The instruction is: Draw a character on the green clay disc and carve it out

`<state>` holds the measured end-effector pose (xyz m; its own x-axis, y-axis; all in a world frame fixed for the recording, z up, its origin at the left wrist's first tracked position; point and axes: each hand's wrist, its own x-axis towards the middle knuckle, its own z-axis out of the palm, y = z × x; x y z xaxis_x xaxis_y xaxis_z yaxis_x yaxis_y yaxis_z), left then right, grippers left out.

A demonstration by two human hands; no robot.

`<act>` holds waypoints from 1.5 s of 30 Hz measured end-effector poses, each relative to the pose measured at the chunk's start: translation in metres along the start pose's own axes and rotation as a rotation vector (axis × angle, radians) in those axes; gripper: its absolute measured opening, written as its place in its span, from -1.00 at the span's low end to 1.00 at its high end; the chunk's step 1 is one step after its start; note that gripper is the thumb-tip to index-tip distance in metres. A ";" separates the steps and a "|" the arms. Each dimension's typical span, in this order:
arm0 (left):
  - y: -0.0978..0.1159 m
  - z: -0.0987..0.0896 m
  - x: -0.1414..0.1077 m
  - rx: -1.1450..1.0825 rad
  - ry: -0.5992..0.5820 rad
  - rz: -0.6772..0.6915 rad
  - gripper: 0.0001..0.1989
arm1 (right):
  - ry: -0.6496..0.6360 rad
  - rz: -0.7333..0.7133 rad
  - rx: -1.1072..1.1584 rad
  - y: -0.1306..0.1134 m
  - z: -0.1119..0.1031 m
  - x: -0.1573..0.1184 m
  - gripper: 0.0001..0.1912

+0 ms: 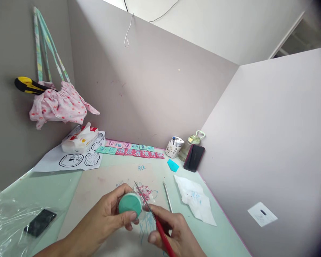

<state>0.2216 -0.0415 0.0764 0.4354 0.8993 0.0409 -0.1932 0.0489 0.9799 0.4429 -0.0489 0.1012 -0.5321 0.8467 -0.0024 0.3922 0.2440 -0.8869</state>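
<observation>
My left hand [109, 214] is closed around a round green disc [130, 205], its flat face turned toward me. In my right hand [173, 228] is a red-handled tool [162, 233] with a thin metal blade, which points up and left beside the disc's right edge. Pink and white shavings [146, 192] lie on the grey-beige mat [88, 192] just behind the disc, partly hidden by the blade. Blue pen marks show on the mat around my hands. A slim silver pen-like tool [167, 196] rests to the right of the shavings.
Rows of pink and green character tiles [131, 151] line the back, near a tissue pack [80, 141] on printed drawings. At the back right are a pen cup [174, 147], a bottle [186, 148] and a phone [194, 157]. A stained tissue [196, 200] lies right; plastic wrap [10, 217] left.
</observation>
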 end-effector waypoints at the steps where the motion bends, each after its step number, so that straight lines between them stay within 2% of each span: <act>1: 0.000 -0.001 0.001 -0.009 0.006 -0.007 -0.70 | 0.024 0.001 -0.026 0.002 -0.002 -0.001 -0.54; 4: -0.002 -0.006 0.003 -0.027 0.009 -0.014 -0.70 | 0.206 0.085 -0.207 0.018 -0.018 -0.004 -0.57; 8: -0.003 -0.011 0.005 -0.020 -0.009 -0.019 -0.76 | 0.614 0.370 -0.680 0.054 -0.068 -0.016 -0.56; 9: -0.004 -0.012 0.005 -0.005 -0.014 -0.013 -0.78 | 0.681 0.460 -0.831 0.064 -0.081 -0.021 -0.58; 10: -0.004 -0.013 0.005 0.013 -0.015 -0.002 -0.80 | 0.686 0.535 -0.965 0.073 -0.094 -0.025 -0.60; 12: -0.006 -0.014 0.006 0.041 -0.019 0.018 -0.82 | 0.666 0.592 -1.028 0.087 -0.114 -0.033 -0.70; 15: -0.008 -0.014 0.005 0.053 -0.026 0.027 -0.85 | 0.618 0.581 -1.042 0.093 -0.123 -0.038 -0.79; 17: -0.008 -0.013 0.005 0.062 -0.037 0.022 -0.86 | 0.605 0.521 -1.037 0.086 -0.115 -0.036 -0.79; 20: -0.006 -0.008 0.004 0.083 -0.033 0.018 -0.88 | 0.553 0.294 -0.922 0.061 -0.082 -0.027 -0.77; 22: -0.005 -0.005 0.004 0.105 -0.026 0.017 -0.89 | 0.458 -0.110 -0.605 0.040 -0.052 -0.022 -0.82; 24: -0.006 -0.002 0.003 0.129 -0.017 0.013 -0.91 | 0.409 -0.383 -0.411 0.021 -0.023 -0.018 -0.84; 25: -0.007 -0.001 0.003 0.141 -0.018 0.009 -0.91 | 0.410 -0.487 -0.396 0.014 -0.012 -0.017 -0.85; 27: -0.009 0.000 0.002 0.162 -0.028 0.003 -0.91 | 0.444 -0.601 -0.462 0.007 0.005 -0.015 -0.83; 32: -0.010 0.004 0.001 0.241 -0.029 -0.014 -0.91 | 0.510 -0.658 -0.626 0.016 0.019 -0.012 -0.90; 33: -0.010 0.004 0.001 0.260 -0.024 -0.013 -0.93 | 0.563 -0.654 -0.656 0.018 0.022 -0.011 -0.87; 36: -0.009 0.006 0.000 0.304 0.002 -0.012 -0.94 | 0.829 -0.654 -0.746 0.021 0.034 -0.009 -0.72; 38: -0.009 0.006 0.000 0.320 0.020 -0.018 -0.94 | 0.902 -0.728 -0.830 0.018 0.040 -0.008 -0.71; 41: -0.008 0.007 0.001 0.342 0.040 -0.018 -0.96 | 0.772 -0.846 -0.942 0.012 0.039 -0.008 -0.71; 45: -0.003 0.009 0.002 0.353 0.074 0.026 -0.96 | 0.661 -0.805 -0.852 0.009 0.028 -0.010 -0.78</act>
<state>0.2310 -0.0438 0.0750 0.3673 0.9278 0.0655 0.1175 -0.1162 0.9863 0.4308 -0.0681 0.0805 -0.4691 0.3386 0.8157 0.6137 0.7891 0.0254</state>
